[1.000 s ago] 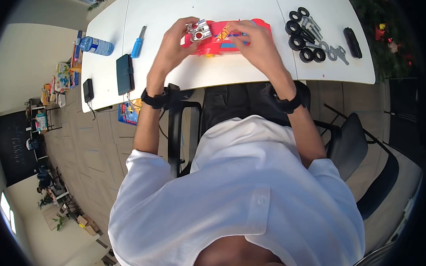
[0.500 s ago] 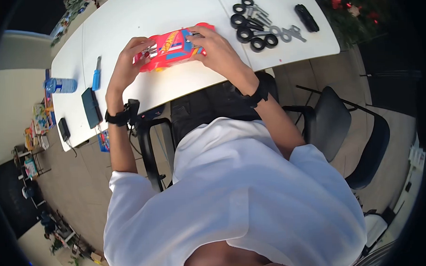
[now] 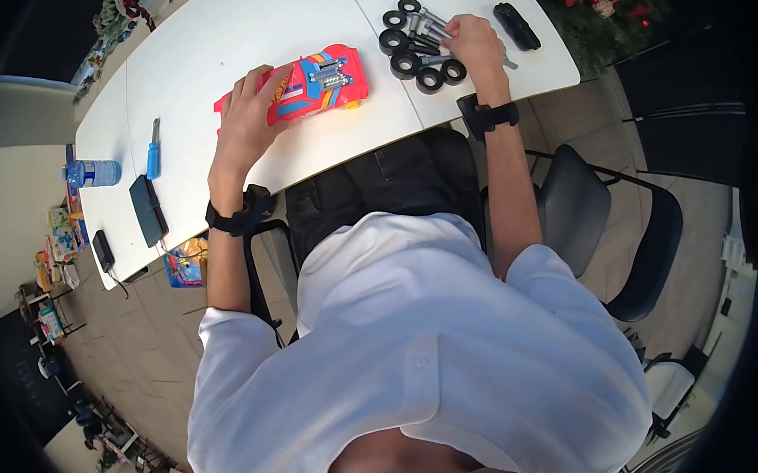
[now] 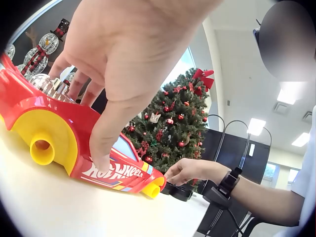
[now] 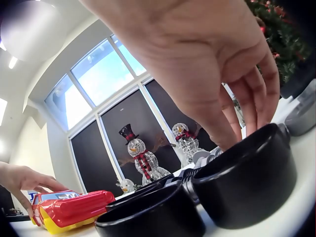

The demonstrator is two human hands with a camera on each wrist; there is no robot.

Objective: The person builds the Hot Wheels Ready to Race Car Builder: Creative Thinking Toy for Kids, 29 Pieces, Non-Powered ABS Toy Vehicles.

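Observation:
The red toy car stands on the table, with silver engine parts on top and yellow wheel hubs low on its side. My left hand grips the car's left end, thumb on the near side and fingers over the top. Over the pile of loose parts, my right hand has its fingertips down at the grey screws. In the right wrist view, its bent fingers reach behind a black wheel; whether they pinch a piece is hidden.
Several black wheels lie left of my right hand, and a black case lies beyond it. Toward the table's left end are a blue screwdriver, a dark phone case, a bottle and a small black device.
My right hand has let go of the car and moved right to the loose parts. My left hand still holds the car. The head view has shifted, so the table appears further left.

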